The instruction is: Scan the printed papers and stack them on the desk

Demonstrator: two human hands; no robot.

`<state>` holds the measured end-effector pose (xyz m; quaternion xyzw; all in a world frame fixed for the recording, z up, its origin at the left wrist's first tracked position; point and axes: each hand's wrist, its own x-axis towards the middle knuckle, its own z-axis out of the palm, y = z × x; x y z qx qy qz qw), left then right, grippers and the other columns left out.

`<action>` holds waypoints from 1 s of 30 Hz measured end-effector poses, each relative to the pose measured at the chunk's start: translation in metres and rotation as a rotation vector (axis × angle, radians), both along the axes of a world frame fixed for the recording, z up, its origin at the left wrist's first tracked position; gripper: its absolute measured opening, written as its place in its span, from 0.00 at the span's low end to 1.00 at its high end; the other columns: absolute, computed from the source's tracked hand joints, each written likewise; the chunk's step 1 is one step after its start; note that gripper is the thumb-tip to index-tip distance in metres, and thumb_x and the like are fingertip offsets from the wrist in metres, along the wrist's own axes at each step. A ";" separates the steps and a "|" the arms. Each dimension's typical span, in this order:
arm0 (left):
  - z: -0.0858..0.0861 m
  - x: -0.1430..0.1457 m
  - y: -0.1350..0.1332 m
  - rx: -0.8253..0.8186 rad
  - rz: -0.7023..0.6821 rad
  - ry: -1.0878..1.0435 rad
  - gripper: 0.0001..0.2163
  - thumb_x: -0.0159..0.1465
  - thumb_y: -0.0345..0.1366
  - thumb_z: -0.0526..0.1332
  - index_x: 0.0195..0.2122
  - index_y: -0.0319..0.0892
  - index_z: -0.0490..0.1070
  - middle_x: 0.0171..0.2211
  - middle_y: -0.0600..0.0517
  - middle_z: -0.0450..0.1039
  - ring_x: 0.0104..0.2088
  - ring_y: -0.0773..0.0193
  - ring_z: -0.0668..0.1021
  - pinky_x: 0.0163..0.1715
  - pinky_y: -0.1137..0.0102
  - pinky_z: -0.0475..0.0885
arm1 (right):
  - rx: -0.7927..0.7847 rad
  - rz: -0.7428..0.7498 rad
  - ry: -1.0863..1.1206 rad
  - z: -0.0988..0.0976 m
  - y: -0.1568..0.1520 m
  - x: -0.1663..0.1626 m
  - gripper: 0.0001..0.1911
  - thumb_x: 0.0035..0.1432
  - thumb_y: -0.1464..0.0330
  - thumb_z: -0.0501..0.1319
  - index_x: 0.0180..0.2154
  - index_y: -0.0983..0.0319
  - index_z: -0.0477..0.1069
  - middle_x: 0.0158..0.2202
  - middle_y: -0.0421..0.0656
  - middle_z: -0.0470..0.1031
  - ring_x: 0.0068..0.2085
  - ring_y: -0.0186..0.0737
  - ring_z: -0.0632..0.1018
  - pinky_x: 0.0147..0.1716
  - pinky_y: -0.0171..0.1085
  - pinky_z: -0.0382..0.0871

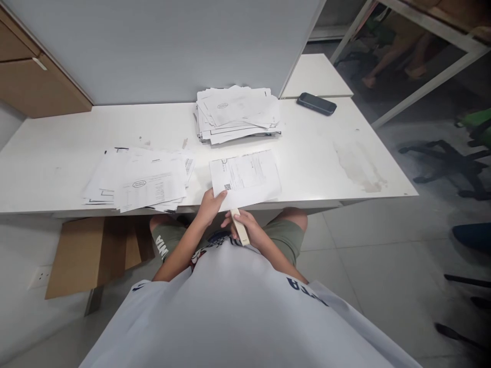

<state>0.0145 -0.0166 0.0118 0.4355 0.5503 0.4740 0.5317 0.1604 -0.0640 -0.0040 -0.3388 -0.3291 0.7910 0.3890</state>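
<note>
My left hand (210,205) grips the lower left corner of a few printed sheets (249,176), thumb on top near a small QR code. The sheets lie partly over the desk's front edge. Just below them, my right hand (247,225) is closed around a long, narrow cream stapler (241,227), one end close to the sheets' lower edge. To the left, a loose spread of printed papers (149,179) lies at the front edge. A thicker, uneven stack of papers (238,115) sits behind the held sheets, against the grey panel.
A dark phone (316,104) lies at the back right of the white desk (314,153). An open cardboard box (84,250) stands under the desk at left. Brown cartons (34,66) rise at the back left. Beyond the right end are a chair base (445,158) and another person's legs (399,56).
</note>
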 end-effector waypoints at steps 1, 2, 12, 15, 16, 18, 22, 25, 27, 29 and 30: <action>0.001 0.000 -0.002 -0.003 -0.009 0.002 0.17 0.56 0.46 0.66 0.38 0.37 0.74 0.35 0.48 0.78 0.34 0.60 0.78 0.33 0.70 0.71 | -0.006 -0.004 0.006 -0.001 -0.002 -0.001 0.17 0.52 0.55 0.65 0.36 0.61 0.73 0.30 0.45 0.81 0.16 0.32 0.70 0.12 0.32 0.61; 0.002 0.001 -0.004 -0.017 -0.033 0.005 0.16 0.56 0.46 0.66 0.36 0.38 0.73 0.31 0.49 0.77 0.30 0.62 0.77 0.30 0.71 0.70 | -0.010 -0.009 0.011 -0.002 -0.004 -0.002 0.17 0.52 0.55 0.65 0.36 0.62 0.73 0.29 0.44 0.80 0.15 0.32 0.70 0.12 0.32 0.61; 0.004 0.012 -0.016 -0.109 -0.176 -0.042 0.18 0.55 0.51 0.65 0.30 0.38 0.70 0.20 0.55 0.68 0.21 0.69 0.69 0.25 0.72 0.65 | -0.009 -0.134 -0.033 -0.003 -0.010 -0.006 0.21 0.54 0.51 0.61 0.29 0.64 0.73 0.19 0.42 0.75 0.14 0.33 0.69 0.13 0.32 0.59; 0.003 0.015 -0.015 -0.106 -0.151 -0.038 0.19 0.54 0.52 0.65 0.31 0.37 0.72 0.23 0.52 0.71 0.26 0.64 0.73 0.30 0.71 0.68 | 0.003 -0.161 -0.038 -0.004 -0.010 -0.006 0.22 0.52 0.50 0.62 0.28 0.64 0.72 0.17 0.41 0.73 0.14 0.33 0.69 0.14 0.32 0.59; 0.003 0.016 -0.015 -0.103 -0.146 -0.039 0.20 0.54 0.52 0.65 0.32 0.37 0.73 0.25 0.51 0.72 0.28 0.63 0.74 0.31 0.70 0.68 | 0.006 -0.172 -0.034 -0.005 -0.010 -0.007 0.23 0.52 0.49 0.62 0.28 0.64 0.72 0.17 0.41 0.73 0.14 0.33 0.69 0.14 0.32 0.59; 0.004 0.018 -0.015 -0.093 -0.141 -0.038 0.20 0.55 0.52 0.65 0.33 0.36 0.74 0.27 0.50 0.74 0.31 0.62 0.75 0.34 0.70 0.69 | 0.013 -0.192 -0.026 -0.007 -0.009 -0.008 0.23 0.52 0.48 0.63 0.28 0.64 0.71 0.16 0.40 0.72 0.14 0.33 0.68 0.13 0.32 0.58; 0.007 0.017 -0.010 -0.043 -0.177 0.040 0.20 0.57 0.52 0.63 0.33 0.36 0.74 0.27 0.50 0.75 0.28 0.63 0.75 0.32 0.70 0.70 | 0.050 -0.228 -0.001 -0.008 -0.004 -0.010 0.25 0.51 0.47 0.63 0.27 0.63 0.70 0.15 0.39 0.69 0.13 0.31 0.66 0.13 0.31 0.56; 0.015 0.019 0.015 0.014 -0.270 0.141 0.18 0.58 0.50 0.64 0.34 0.36 0.76 0.29 0.48 0.78 0.30 0.60 0.78 0.33 0.68 0.72 | 0.090 -0.284 0.033 -0.004 0.005 -0.008 0.26 0.49 0.45 0.64 0.29 0.63 0.69 0.16 0.37 0.67 0.13 0.30 0.65 0.12 0.30 0.54; 0.027 0.022 0.050 0.077 -0.261 0.208 0.16 0.59 0.46 0.63 0.37 0.36 0.77 0.34 0.47 0.80 0.36 0.56 0.80 0.37 0.67 0.74 | 0.112 -0.343 0.053 -0.003 0.010 -0.003 0.25 0.49 0.46 0.65 0.32 0.62 0.69 0.18 0.35 0.66 0.14 0.28 0.64 0.11 0.29 0.54; 0.043 0.026 0.100 0.149 -0.164 0.302 0.15 0.61 0.41 0.61 0.42 0.36 0.77 0.39 0.45 0.80 0.42 0.56 0.80 0.42 0.67 0.74 | 0.108 -0.404 0.060 -0.006 0.011 0.007 0.24 0.48 0.48 0.67 0.34 0.61 0.69 0.19 0.33 0.65 0.15 0.27 0.63 0.12 0.28 0.55; 0.052 0.027 0.129 0.179 -0.104 0.372 0.14 0.63 0.39 0.60 0.45 0.36 0.76 0.42 0.45 0.80 0.43 0.57 0.80 0.43 0.67 0.74 | 0.093 -0.431 0.058 -0.011 0.009 0.013 0.24 0.48 0.48 0.67 0.35 0.61 0.69 0.19 0.33 0.64 0.15 0.27 0.63 0.12 0.28 0.56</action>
